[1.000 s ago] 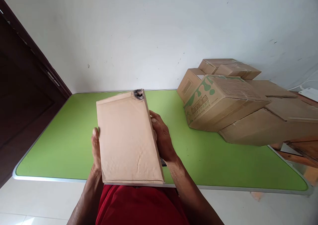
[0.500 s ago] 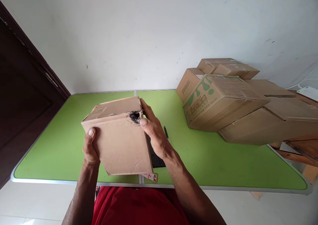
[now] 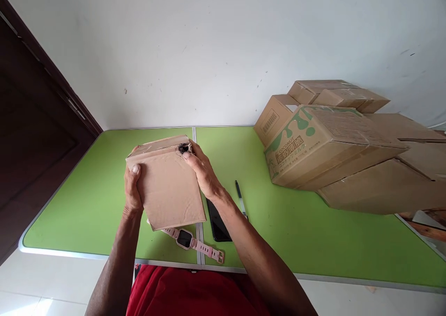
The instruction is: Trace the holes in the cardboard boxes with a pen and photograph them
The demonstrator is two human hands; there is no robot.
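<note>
Between my two hands is a tilted cardboard box (image 3: 170,190), held above the table. A torn hole with blackened edges (image 3: 183,148) marks its upper right corner. My left hand (image 3: 132,186) grips the left side, thumb on the front face and fingers hidden behind. My right hand (image 3: 204,169) clasps the upper right corner, its thumb just under the hole. Below the box lies a pink smartwatch (image 3: 184,239), its strap partly covered. A black phone (image 3: 218,223) rests under my right forearm, and a pen (image 3: 239,195) lies to its right.
The green table (image 3: 87,204) has a metal edge and a seam down its middle. Several cardboard boxes are piled on the right, a printed coconut carton (image 3: 299,148) in front. A white wall (image 3: 223,55) stands behind; a dark door (image 3: 31,111) is at left.
The box has been drawn up and its lower edge has shifted away from me, uncovering the smartwatch and more of the phone. Both hands keep their hold. The view has shifted slightly.
</note>
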